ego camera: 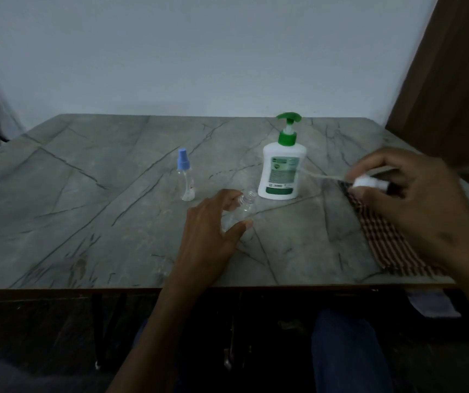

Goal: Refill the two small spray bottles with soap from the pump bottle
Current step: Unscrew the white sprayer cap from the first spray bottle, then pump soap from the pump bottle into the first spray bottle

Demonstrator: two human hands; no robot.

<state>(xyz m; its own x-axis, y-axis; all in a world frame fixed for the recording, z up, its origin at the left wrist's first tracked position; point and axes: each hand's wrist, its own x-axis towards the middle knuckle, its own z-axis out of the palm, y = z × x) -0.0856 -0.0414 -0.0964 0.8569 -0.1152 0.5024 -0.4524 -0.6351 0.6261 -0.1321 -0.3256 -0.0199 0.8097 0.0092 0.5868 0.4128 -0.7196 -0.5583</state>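
A white pump bottle [281, 171] with a green pump head stands upright at the table's middle right. Left of it stands a small clear spray bottle [185, 180] with a blue spray cap on. My left hand [213, 222] grips a second small clear bottle [245, 207], uncapped, its open neck pointing up toward the pump bottle. My right hand [414, 199] holds that bottle's white spray head [369, 183] out to the right, above the cloth. Its thin dip tube [321, 175] trails left toward the pump bottle.
A grey marble-patterned table [100, 211] runs up to a pale wall. A brown checked cloth [392, 245] lies by the right edge under my right hand. A dark wooden panel [454, 80] rises at the far right. My legs show below the table's front edge.
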